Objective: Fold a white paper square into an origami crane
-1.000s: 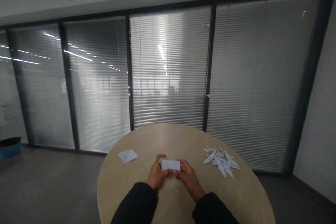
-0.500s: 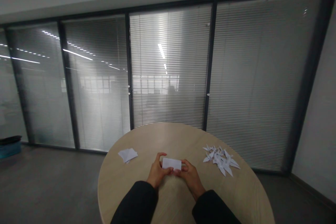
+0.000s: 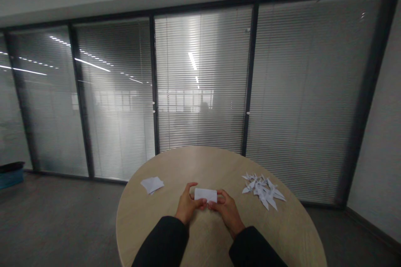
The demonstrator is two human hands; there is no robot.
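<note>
left hand [image 3: 188, 205]: pinches folded white paper [image 3: 205, 195] by left end
right hand [image 3: 227, 210]: pinches its right end
right of hands: origami cranes [image 3: 263, 190]
left of hands: loose paper [image 3: 152, 185]

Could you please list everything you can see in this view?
Round wooden table: one, pale tan, under the hands.
Folded paper: one, white, between the hands.
Paper sheets: small stack, white, on the table, left of the hands.
Origami figures: heap, count unclear, white, on the table, right of the hands.
Glass partition with blinds: one, grey, beyond the table.
Bin: one, blue, dark top, on the floor, far left.
Left hand: one, bare, on the paper.
Right hand: one, bare, on the paper.
Sleeves: two, black, on the forearms.
</note>
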